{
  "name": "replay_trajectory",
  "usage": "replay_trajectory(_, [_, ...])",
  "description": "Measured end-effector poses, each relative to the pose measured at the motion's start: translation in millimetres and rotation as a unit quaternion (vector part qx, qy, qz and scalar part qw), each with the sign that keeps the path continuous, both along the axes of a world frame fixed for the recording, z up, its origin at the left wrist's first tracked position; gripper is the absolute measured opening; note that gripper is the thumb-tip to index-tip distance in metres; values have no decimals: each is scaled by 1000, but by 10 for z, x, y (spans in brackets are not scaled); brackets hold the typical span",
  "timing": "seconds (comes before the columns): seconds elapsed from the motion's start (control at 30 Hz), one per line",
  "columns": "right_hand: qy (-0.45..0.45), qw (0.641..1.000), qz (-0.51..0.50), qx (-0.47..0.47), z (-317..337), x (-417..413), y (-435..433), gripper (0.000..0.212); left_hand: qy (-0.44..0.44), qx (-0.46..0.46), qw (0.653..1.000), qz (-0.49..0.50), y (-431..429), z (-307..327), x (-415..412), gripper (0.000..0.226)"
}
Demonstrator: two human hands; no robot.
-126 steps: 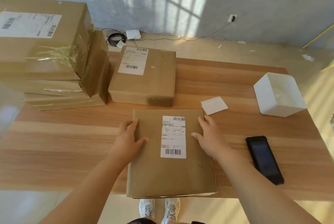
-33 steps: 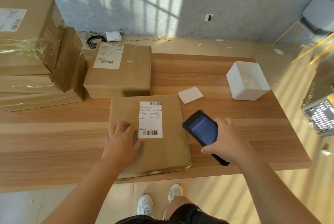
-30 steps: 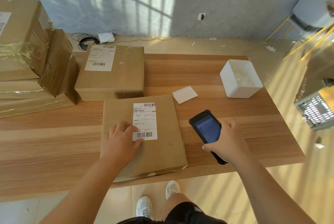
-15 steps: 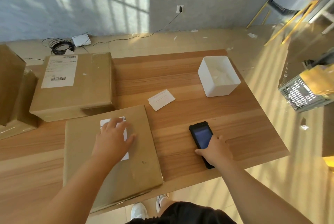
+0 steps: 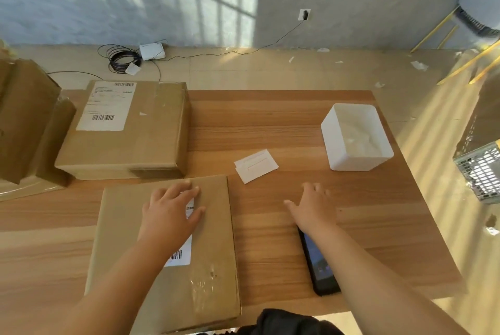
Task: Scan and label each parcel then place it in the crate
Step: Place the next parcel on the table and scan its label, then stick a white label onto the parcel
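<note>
A flat brown parcel [image 5: 211,248] lies at the table's near edge, its white barcode label partly hidden under my arm. My left hand [image 5: 170,213] rests flat on it with fingers spread. The black handheld scanner [image 5: 319,267] lies on the table to the parcel's right, partly hidden under my right forearm. My right hand [image 5: 312,206] hovers open above the wood just past the scanner, fingers stretched toward the small white labels [image 5: 255,165]. A grey mesh crate [image 5: 481,169] stands off the table at the far right.
A larger labelled parcel [image 5: 151,131] sits behind the flat one, with stacked boxes [image 5: 27,123] at the left. A white square tub [image 5: 357,137] stands at the back right of the table [image 5: 270,118]. Cables and a chair are on the floor beyond.
My right hand has let go of the scanner, now lying on the table, and moved forward open. My left hand slid up the parcel's label. The view swung right, then back.
</note>
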State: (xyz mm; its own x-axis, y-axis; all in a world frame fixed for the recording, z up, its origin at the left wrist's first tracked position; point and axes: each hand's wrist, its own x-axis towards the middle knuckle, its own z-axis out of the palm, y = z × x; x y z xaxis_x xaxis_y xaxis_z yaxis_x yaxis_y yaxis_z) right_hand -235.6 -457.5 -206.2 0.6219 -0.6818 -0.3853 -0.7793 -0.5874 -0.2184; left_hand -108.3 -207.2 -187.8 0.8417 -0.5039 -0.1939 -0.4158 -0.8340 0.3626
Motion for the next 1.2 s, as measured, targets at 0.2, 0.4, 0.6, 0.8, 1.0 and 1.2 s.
replay_trajectory(0.2, [-44,996,-13,81,-196,598,-143,53,5,-10,1000,22,-30,-25,23,41])
replay_trajectory(0.4, [-34,997,-35,64,-380,933,-221,47,-21,-31,999,38,0,-98,10,54])
replay_trajectory(0.6, [-74,981,-124,129,-481,1028,-292,21,-4,-34,997,64,-30,-126,-15,60])
replay_trajectory(0.8, [-90,976,-132,150,-466,1004,-337,10,-2,-37,996,78,-38,-137,-50,57])
replay_trajectory(1.0, [-121,978,-129,113,-386,953,-301,7,-18,-38,996,78,-49,-120,-85,53])
replay_trajectory(1.2, [-327,899,-202,211,-108,846,-192,5,40,-80,994,65,16,-61,-128,69])
